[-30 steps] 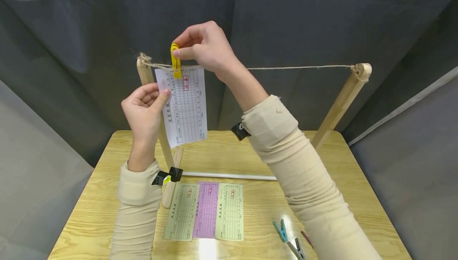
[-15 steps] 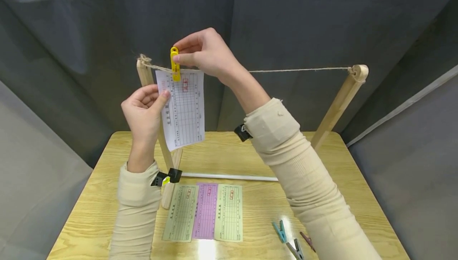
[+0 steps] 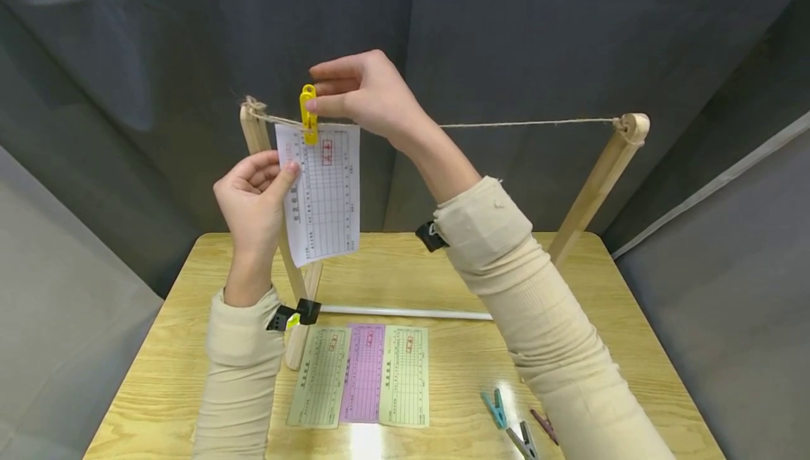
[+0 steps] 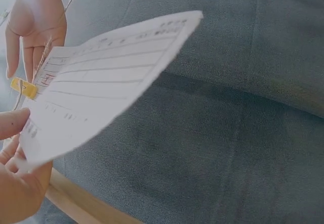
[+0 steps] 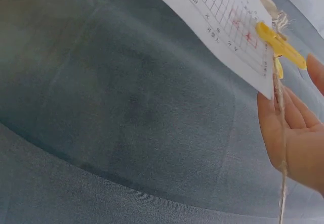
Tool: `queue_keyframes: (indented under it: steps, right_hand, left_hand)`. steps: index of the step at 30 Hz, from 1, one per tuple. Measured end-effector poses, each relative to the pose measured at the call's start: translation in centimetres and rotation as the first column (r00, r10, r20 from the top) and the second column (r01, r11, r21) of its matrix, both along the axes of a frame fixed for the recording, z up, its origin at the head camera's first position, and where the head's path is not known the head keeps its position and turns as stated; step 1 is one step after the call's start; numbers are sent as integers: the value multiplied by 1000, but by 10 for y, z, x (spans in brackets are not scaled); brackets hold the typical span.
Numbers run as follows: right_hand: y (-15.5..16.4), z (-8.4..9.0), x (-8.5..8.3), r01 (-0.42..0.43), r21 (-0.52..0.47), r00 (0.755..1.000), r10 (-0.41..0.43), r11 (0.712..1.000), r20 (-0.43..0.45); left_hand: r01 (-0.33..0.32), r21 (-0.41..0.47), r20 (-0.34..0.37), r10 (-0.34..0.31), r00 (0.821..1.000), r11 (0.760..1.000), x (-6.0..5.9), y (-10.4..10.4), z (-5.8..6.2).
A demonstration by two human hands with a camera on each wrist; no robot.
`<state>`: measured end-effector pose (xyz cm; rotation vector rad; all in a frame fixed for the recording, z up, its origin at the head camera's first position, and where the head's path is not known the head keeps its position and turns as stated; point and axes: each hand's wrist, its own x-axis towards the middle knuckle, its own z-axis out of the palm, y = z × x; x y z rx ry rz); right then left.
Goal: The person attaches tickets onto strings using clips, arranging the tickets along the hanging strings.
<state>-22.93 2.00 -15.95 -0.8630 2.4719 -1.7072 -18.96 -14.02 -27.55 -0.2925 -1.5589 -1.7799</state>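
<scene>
A white printed receipt slip hangs from a twine line near its left end. A yellow clothespin clamps the slip's top edge to the twine. My left hand pinches the slip's left edge between thumb and fingers, just below the clothespin. Beside the clothespin's upper end is my right hand, its fingers spread. In the right wrist view, a small gap shows between the right thumb and the yellow handles, and the other fingers extend behind the twine. The left wrist view shows the slip curving away from the left fingers.
Wooden posts hold the twine at both ends, with a white rod low between them. Two green slips flank a purple slip on the table. A teal clothespin, a grey one and a maroon one lie at front right.
The right fingers have spread away from the yellow clothespin. The clothespin, slip and right hand sit slightly lower than a second ago. The left hand keeps its pinch on the slip.
</scene>
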Motion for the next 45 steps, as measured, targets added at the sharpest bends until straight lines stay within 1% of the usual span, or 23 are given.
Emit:
queue_keyframes:
  steps: [4, 9, 13, 18, 23, 26, 30, 33, 37, 41, 45]
  right_hand:
    - [2, -1, 3, 4, -80, 1000, -6, 997, -24]
    - [8, -2, 6, -4, -163, 998, -6, 987, -63]
    - [12, -4, 11, -5, -190, 995, -14, 982, -96]
    - [17, -6, 19, 7, -208, 995, -27, 978, -96]
    - [24, -9, 27, 6, -235, 996, -27, 972, -88]
    - [27, -11, 30, -3, -247, 996, -20, 969, -88]
    - [32, -16, 33, -19, -261, 993, -11, 965, -114]
    - [36, -20, 35, -22, -274, 992, -13, 962, -125]
    - [43, -26, 39, -10, -276, 993, -24, 961, -117]
    - [50, -32, 43, -6, -284, 994, -24, 959, -104]
    - [57, -38, 48, -23, -295, 995, -7, 955, -101]
  left_hand:
    - [-2, -7, -2, 2, 1000, 1000, 0, 0, 0]
    - [-7, -3, 15, 7, 1000, 1000, 0, 0, 0]
    - [-13, -15, 26, 14, 1000, 1000, 1, 1, -1]
    - [-19, -22, 35, 20, 999, 1000, 1, 1, -1]
    - [-57, -67, 41, 60, 997, 996, 2, 2, -3]
    - [-75, -101, 46, 80, 996, 992, 6, 1, -5]
    - [-90, -147, 66, 101, 993, 985, 11, 0, -8]
    - [-103, -190, 85, 121, 989, 976, 16, -2, -12]
    - [-117, -260, 91, 145, 985, 958, 21, -4, -18]
    - [-129, -336, 72, 162, 984, 933, 26, -7, -24]
    - [-148, -412, 38, 179, 983, 899, 30, -10, -32]
